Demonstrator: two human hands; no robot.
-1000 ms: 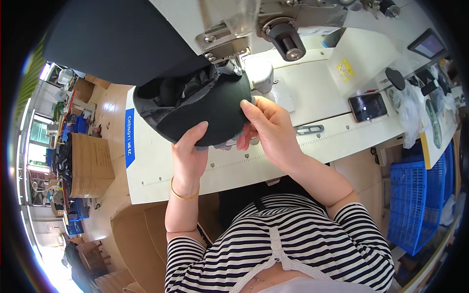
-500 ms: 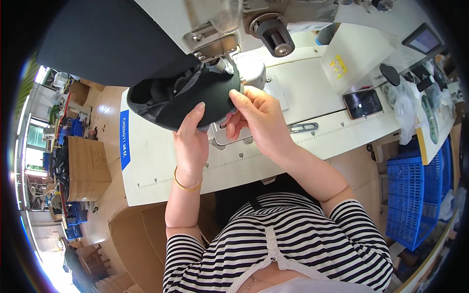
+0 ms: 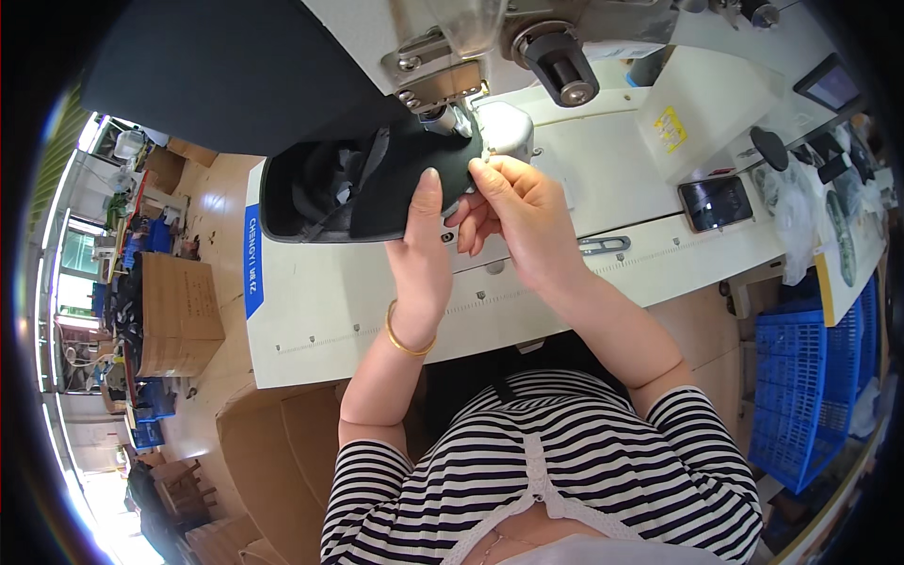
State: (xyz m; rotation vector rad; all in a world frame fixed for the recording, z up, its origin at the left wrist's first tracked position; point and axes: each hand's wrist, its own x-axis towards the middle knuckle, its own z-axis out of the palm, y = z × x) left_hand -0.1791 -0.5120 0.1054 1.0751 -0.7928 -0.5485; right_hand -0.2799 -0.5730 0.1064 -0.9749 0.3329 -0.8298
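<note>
A black fabric piece shaped like a shoe upper lies under the roller-shaped metal foot of a sewing machine. Its hollow, lined side faces left, and its rounded end sits at the foot. My left hand grips the near edge, thumb on top and fingers hidden beneath. At the right edge, my right hand pinches the rim between thumb and forefinger, close to the foot. The other right fingers curl below. The two hands almost meet under the piece. The needle point cannot be made out.
A dark panel hangs over the far left. On the white table a phone and a flat grey slotted tool lie to the right. Blue crates stand at right; cardboard boxes stand at left.
The whole view has shifted slightly. My left hand has slid rightward, nearer my right hand. The black piece has turned a little at the foot, its left end coming toward me.
</note>
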